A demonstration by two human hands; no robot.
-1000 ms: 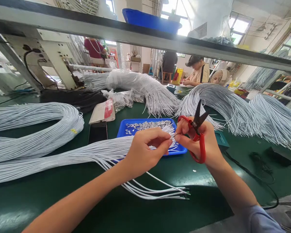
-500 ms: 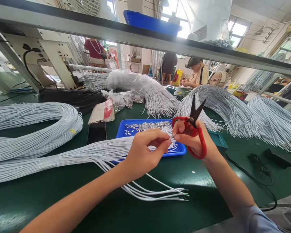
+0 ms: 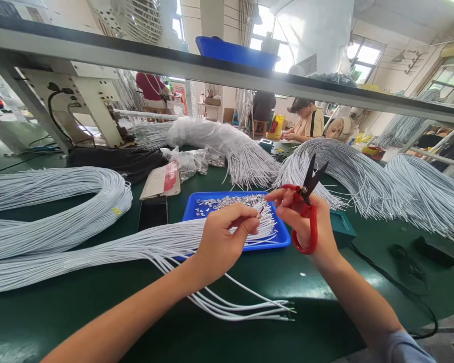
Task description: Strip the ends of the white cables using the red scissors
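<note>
My left hand [image 3: 227,237] pinches the end of one white cable [image 3: 260,214], its thumb and forefinger pressed together just above the blue tray [image 3: 230,194]. My right hand [image 3: 306,224] holds red-handled scissors [image 3: 309,194], hooked over the fingers with the dark blades slightly apart and pointing up. Its thumb and forefinger are spread apart, near the cable tip but not on it. A bundle of white cables [image 3: 136,242] runs from the left under my left hand into the tray. Small silvery metal pieces [image 3: 230,201] lie in the tray's far part.
Several cable ends [image 3: 257,312] lie loose in front. Coiled cables [image 3: 109,196] rest at left, other bundles [image 3: 348,166] at the back. A phone [image 3: 153,213], a teal box [image 3: 342,229] and a black cord [image 3: 410,259] are nearby. A shelf beam [image 3: 227,75] crosses above; people sit beyond.
My right thumb and forefinger have come off the cable tip and opened, drawing slightly away. The scissors stay in the right hand. My left hand still pinches the cable, now slightly further left.
</note>
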